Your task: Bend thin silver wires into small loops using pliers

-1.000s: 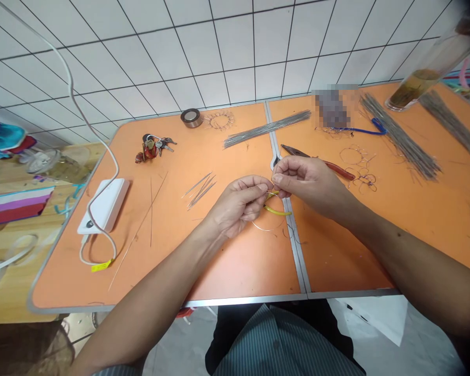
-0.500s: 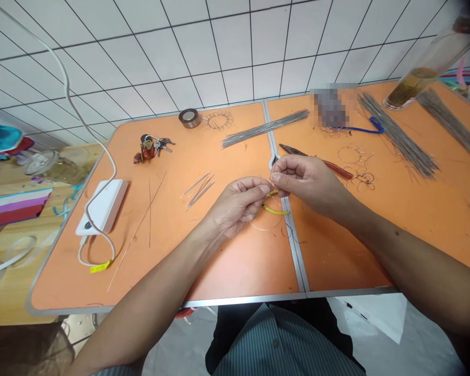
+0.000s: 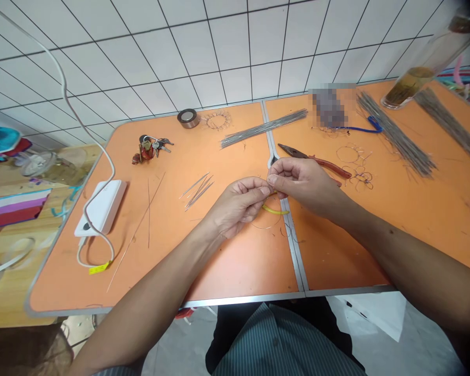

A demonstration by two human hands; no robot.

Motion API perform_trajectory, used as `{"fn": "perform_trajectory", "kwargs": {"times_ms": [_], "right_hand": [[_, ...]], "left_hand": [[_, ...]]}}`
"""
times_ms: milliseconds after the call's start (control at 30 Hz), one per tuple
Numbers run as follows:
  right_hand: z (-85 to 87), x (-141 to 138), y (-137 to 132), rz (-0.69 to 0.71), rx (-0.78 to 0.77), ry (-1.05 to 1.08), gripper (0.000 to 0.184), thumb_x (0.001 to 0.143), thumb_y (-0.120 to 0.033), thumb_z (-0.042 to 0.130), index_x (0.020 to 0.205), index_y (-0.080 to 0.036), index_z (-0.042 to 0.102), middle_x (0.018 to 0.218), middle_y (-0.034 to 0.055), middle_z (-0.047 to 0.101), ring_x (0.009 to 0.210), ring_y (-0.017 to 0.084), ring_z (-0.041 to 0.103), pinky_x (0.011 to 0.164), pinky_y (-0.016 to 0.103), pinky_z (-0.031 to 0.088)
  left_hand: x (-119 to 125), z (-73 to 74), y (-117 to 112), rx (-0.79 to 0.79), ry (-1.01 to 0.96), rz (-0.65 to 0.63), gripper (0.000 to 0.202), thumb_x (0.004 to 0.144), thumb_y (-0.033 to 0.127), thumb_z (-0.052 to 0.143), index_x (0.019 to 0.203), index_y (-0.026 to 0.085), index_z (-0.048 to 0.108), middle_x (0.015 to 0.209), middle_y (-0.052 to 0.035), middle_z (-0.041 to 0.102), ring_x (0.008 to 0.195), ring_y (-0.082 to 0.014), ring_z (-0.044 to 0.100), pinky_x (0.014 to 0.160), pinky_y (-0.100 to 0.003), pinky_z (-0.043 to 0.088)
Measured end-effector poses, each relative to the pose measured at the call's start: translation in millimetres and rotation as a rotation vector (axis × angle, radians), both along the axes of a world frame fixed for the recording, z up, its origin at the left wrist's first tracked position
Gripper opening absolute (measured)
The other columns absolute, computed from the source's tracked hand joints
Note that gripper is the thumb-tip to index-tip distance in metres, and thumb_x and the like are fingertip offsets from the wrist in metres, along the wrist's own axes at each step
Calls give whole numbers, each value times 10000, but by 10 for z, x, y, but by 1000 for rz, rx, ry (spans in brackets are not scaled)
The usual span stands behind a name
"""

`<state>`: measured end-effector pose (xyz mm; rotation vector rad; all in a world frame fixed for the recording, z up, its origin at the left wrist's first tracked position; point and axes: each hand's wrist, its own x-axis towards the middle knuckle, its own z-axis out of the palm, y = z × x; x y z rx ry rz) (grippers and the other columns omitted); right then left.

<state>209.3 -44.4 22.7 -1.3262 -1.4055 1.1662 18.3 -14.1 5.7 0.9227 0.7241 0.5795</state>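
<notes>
My left hand (image 3: 237, 204) and my right hand (image 3: 303, 183) meet fingertip to fingertip above the middle of the orange table (image 3: 227, 256). Both pinch a thin wire loop (image 3: 267, 223) that hangs down between them to the tabletop. A yellow-handled tool (image 3: 276, 210) lies on the table just under the fingers. Red-handled pliers (image 3: 315, 158) lie right behind my right hand. Several short cut wires (image 3: 198, 189) lie left of my left hand.
A bundle of straight wires (image 3: 264, 128) lies at the back, with more bundles (image 3: 395, 133) at the right. Bent wire rings (image 3: 356, 164), a tape roll (image 3: 188, 118), keys (image 3: 151, 146), a white power bank (image 3: 101, 206) with cable and a glass bottle (image 3: 415, 78) are around.
Both hands stay pinched together on the wire, with only small finger movements. The view has drifted slightly.
</notes>
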Motion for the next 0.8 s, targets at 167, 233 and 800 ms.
{"fn": "perform_trajectory", "kwargs": {"times_ms": [167,233,800], "right_hand": [[-23,0,1,13,8,-10,103,845,-290,728,824,-217,658,749,5,657,705,171,607,640,316,470],[-27,-1,1,18,17,-4,103,848,-294,728,831,-216,664,748,3,657,709,170,608,646,314,473],[2,55,10,-105,99,-322,97,870,-258,685,793,-219,642,705,-8,605,667,159,534,597,310,371]], "left_hand": [[-7,-1,0,8,3,3,318,779,367,939,851,166,703,541,93,439,430,-28,202,397,-185,104],[-8,2,2,7,-8,4,311,785,362,934,853,166,702,545,88,455,431,-27,203,396,-182,107],[-75,81,56,91,141,45,279,809,363,870,876,192,660,519,74,482,422,-50,266,409,-200,113]]}}
